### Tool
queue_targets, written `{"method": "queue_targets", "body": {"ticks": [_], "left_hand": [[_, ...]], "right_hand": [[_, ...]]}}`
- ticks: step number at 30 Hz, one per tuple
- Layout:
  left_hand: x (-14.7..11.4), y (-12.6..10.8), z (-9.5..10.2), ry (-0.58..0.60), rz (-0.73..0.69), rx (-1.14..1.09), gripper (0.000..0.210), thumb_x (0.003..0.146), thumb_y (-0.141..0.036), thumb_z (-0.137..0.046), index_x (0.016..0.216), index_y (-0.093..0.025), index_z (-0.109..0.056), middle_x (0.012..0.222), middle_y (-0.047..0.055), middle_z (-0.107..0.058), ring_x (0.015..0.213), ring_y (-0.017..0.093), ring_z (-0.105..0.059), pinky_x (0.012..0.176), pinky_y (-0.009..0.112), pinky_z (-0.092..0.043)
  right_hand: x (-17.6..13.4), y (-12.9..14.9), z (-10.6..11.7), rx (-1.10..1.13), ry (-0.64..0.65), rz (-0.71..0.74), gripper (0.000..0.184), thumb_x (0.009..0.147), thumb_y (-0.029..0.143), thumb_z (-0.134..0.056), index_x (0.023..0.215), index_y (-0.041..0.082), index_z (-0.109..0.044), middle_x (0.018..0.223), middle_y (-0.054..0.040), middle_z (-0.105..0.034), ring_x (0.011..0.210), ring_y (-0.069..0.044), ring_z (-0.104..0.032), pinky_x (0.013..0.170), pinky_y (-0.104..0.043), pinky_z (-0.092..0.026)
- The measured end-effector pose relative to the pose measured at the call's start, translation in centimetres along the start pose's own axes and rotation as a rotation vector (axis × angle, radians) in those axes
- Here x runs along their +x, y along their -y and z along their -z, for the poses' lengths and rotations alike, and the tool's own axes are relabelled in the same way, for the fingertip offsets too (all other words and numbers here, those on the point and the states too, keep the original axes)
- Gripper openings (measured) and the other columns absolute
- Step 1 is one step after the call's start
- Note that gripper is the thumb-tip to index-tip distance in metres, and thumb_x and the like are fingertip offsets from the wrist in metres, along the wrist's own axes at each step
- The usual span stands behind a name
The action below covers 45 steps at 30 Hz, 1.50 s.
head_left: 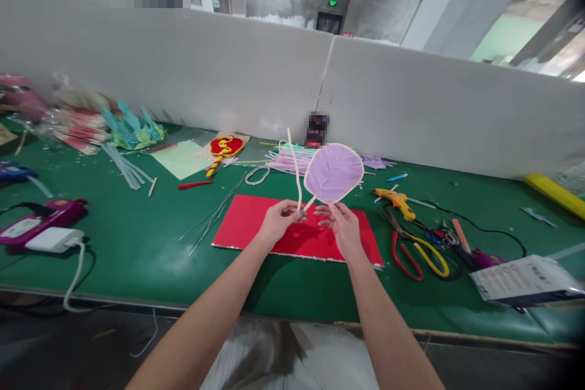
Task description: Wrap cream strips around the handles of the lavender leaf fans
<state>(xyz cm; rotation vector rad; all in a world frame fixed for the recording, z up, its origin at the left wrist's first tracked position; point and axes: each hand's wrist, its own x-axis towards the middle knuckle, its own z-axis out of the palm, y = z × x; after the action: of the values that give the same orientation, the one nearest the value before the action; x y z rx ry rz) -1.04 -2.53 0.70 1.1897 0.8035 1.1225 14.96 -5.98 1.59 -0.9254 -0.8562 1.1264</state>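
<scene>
A small round fan (334, 174) made of purple pipe cleaners, with a pale cream rim and a short handle, is held up over a red board (249, 219). My left hand (284, 220) pinches a long cream pipe cleaner (295, 164), which stands up wavy beside the fan; the fan's handle end meets the same fingertips. At the fan's lower edge, the thumb and finger of my right hand (340, 228) close on the rim, its other fingers curled loosely below. Behind the fan lies a bundle of purple pipe cleaners (286, 162).
Right of the board lie scissors (418, 253), a yellow glue gun (397, 202) and a white packet (525, 280). Thin wires (212, 219) and a red-and-yellow fan (226, 146) are to the left. A purple power strip (50, 219) sits far left. A grey partition (183, 67) backs the green table.
</scene>
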Motion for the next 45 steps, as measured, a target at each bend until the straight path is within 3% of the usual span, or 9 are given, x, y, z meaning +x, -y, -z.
{"method": "queue_targets", "body": {"ticks": [12, 26, 29, 33, 39, 45], "left_hand": [[0.04, 0.32, 0.09, 0.048, 0.014, 0.003, 0.031, 0.062, -0.031, -0.070, 0.084, -0.013, -0.060, 0.074, 0.005, -0.068, 0.068, 0.017, -0.065, 0.072, 0.034, -0.051], [-0.36, -0.15, 0.04, 0.196, 0.150, -0.048, 0.033, 0.061, -0.028, -0.072, 0.086, -0.014, -0.057, 0.072, 0.002, -0.066, 0.071, 0.017, -0.065, 0.071, 0.030, -0.049], [-0.31, -0.24, -0.06, 0.162, 0.191, -0.123, 0.040, 0.063, -0.035, -0.070, 0.093, -0.014, -0.055, 0.075, 0.005, -0.067, 0.069, 0.017, -0.065, 0.068, 0.028, -0.049], [-0.22, -0.37, -0.21, 0.128, 0.247, -0.242, 0.039, 0.066, -0.044, -0.065, 0.085, -0.011, -0.058, 0.075, 0.009, -0.068, 0.067, 0.016, -0.064, 0.068, 0.027, -0.049], [-0.20, -0.51, -0.21, 0.065, 0.244, -0.287, 0.034, 0.063, -0.038, -0.070, 0.079, -0.011, -0.060, 0.075, 0.009, -0.069, 0.069, 0.017, -0.064, 0.069, 0.028, -0.050], [0.05, 0.20, 0.05, -0.005, 0.156, -0.253, 0.040, 0.054, -0.033, -0.076, 0.084, -0.013, -0.060, 0.082, 0.006, -0.069, 0.074, 0.019, -0.064, 0.075, 0.034, -0.049]], "right_hand": [[0.14, 0.05, 0.05, 0.003, -0.045, -0.029, 0.025, 0.072, 0.038, -0.062, 0.081, 0.015, -0.060, 0.069, -0.0047, -0.067, 0.061, -0.016, -0.064, 0.046, -0.024, -0.050], [0.09, -0.12, 0.47, 0.000, -0.056, -0.038, 0.021, 0.069, 0.036, -0.064, 0.077, 0.016, -0.062, 0.061, -0.0011, -0.064, 0.050, -0.012, -0.058, 0.045, -0.023, -0.046], [-0.05, -0.11, 0.54, -0.003, -0.005, -0.067, 0.021, 0.069, 0.036, -0.064, 0.076, 0.016, -0.062, 0.059, -0.0009, -0.063, 0.048, -0.011, -0.056, 0.044, -0.022, -0.044], [-0.28, 0.02, 0.36, -0.030, 0.093, -0.129, 0.022, 0.068, 0.036, -0.065, 0.076, 0.016, -0.062, 0.060, -0.0018, -0.063, 0.048, -0.012, -0.056, 0.042, -0.022, -0.044], [-0.69, 0.26, -0.07, -0.089, 0.190, -0.152, 0.025, 0.068, 0.038, -0.064, 0.079, 0.015, -0.063, 0.061, -0.0027, -0.063, 0.052, -0.013, -0.057, 0.043, -0.023, -0.046], [-0.64, 0.19, -0.20, -0.121, 0.142, -0.186, 0.029, 0.066, 0.041, -0.065, 0.079, 0.016, -0.063, 0.059, -0.0011, -0.062, 0.050, -0.013, -0.057, 0.043, -0.023, -0.046]]}}
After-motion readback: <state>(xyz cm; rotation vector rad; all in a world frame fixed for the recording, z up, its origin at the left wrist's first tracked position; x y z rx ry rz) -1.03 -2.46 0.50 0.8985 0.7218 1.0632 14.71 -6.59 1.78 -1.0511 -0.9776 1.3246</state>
